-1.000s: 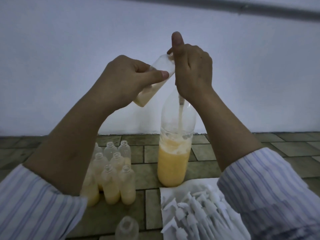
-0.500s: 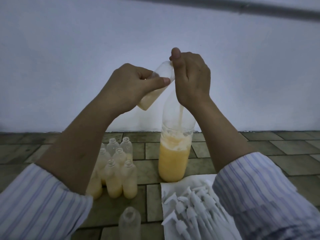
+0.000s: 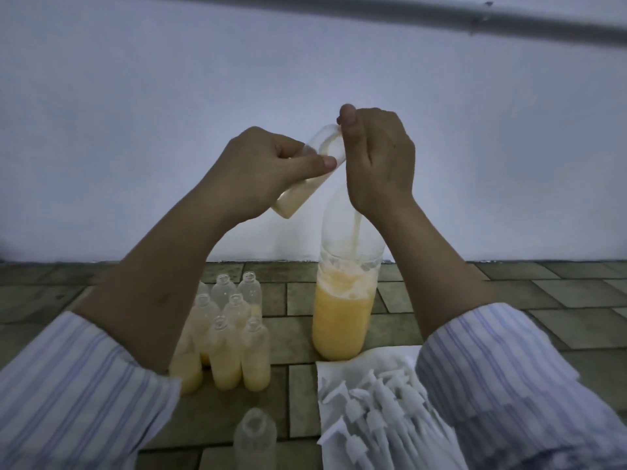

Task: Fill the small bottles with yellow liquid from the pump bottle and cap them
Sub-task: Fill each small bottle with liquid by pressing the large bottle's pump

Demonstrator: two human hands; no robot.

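Head view shows the left hand (image 3: 268, 171) wrapped around a small clear plastic bottle (image 3: 307, 184), tipped on its side with its open mouth up near the right hand (image 3: 376, 157). The right hand is closed over the pump top of the tall clear plastic pump bottle (image 3: 342, 300), which is about half full of thick yellow liquid and stands on the brown tiled counter (image 3: 509, 300).

If the small mouth slips away from the spout, I think the yellow liquid could squirt onto the hands or the counter. A hard push could also tip the tall bottle, since it is thin and light on top.

Other small see-through bottles (image 3: 234, 340) stand close together, smooth and round, with no caps, partly filled with pale yellow. One empty clear bottle (image 3: 255, 442) waits nearer. White plastic spray caps (image 3: 380, 412) with long thin tubes lie piled on a soft white paper towel (image 3: 342, 371).
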